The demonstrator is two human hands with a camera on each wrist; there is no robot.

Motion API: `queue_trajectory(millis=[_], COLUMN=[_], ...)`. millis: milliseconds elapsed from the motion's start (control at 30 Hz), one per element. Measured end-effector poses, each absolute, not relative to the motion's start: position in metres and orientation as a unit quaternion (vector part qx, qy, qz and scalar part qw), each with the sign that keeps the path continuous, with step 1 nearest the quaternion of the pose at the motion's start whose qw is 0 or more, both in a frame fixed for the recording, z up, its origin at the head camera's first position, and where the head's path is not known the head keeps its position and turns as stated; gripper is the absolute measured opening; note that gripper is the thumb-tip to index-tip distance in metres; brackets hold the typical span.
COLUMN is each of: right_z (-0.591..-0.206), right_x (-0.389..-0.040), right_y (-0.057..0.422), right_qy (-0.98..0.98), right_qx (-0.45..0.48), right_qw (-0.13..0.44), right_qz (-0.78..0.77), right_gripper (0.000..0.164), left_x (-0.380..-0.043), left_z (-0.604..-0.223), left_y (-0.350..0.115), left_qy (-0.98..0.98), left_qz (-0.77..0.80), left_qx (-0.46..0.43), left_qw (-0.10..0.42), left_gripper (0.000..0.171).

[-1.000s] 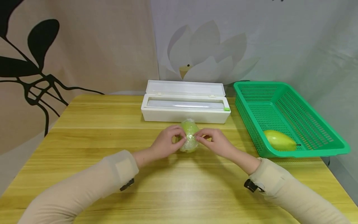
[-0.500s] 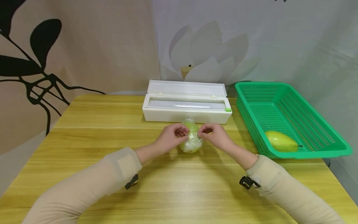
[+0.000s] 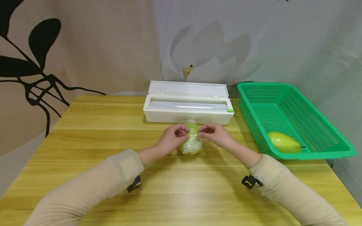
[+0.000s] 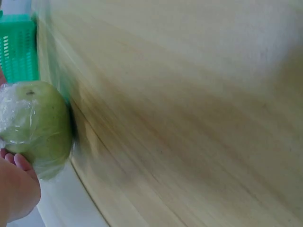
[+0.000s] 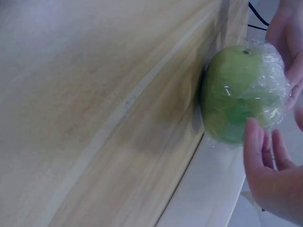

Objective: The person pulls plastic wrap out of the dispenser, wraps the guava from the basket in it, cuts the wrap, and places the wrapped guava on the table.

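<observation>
A green, pear-like fruit (image 3: 189, 149) wrapped in clear cling film (image 3: 195, 139) rests on the wooden table (image 3: 181, 194). My left hand (image 3: 171, 138) is at its upper left, thumb and index finger curled at the film. Opposite, my right hand (image 3: 216, 135) pinches at the film with bent fingers. In the left wrist view the fruit (image 4: 49, 118) shows smooth film on its side and wrinkles on top. The right wrist view has the right hand's fingertips (image 5: 252, 130) against the wrapped fruit (image 5: 229, 94). The exact pinch points are too small to see.
Behind the fruit stands a white cling film dispenser (image 3: 186, 118), lid up, with a film roll inside and a green slider at its right end. To the right is a green plastic basket (image 3: 251, 125) holding an unwrapped yellow-green pear (image 3: 282, 142). A printed curtain (image 3: 113, 47) hangs behind.
Both hands' fingertips have shifted slightly away from me, from the middle of the film to the fruit's upper sides. The fruit has turned a little. Dispenser and basket stay put.
</observation>
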State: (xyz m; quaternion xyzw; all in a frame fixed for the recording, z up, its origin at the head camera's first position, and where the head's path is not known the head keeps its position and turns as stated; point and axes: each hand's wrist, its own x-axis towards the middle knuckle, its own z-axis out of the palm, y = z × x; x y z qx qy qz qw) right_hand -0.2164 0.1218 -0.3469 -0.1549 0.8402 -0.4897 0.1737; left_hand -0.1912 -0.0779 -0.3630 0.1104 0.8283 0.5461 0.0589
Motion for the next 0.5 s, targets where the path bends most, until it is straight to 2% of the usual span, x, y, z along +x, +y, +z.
queue_trajectory(millis=[100,233,400,500], right_z=[-0.348,-0.351,-0.352,-0.351], right_x=[-0.218,-0.218,-0.218,-0.219], right_y=[0.121,0.122,0.123,0.125], right_qy=[0.844,0.845,0.842,0.843], right_qx=[-0.163,-0.159,-0.154,-0.157], right_qw=[0.181,0.178,0.185,0.191], right_qz=[-0.478,-0.479,-0.483,-0.477], right_gripper=[0.03,0.03,0.028,0.028], left_x=[-0.194,-0.2,-0.206,-0.207], left_z=[-0.363,-0.362,-0.363,-0.365], left_y=[-0.079,-0.079,-0.084,-0.086], left_qy=[0.825,0.804,0.802,0.8], left_qz=[0.554,0.584,0.562,0.541], left_qx=[0.087,0.026,-0.042,-0.042], left_qw=[0.071,0.109,0.196,0.257], left_gripper=[0.025,0.045,0.076,0.083])
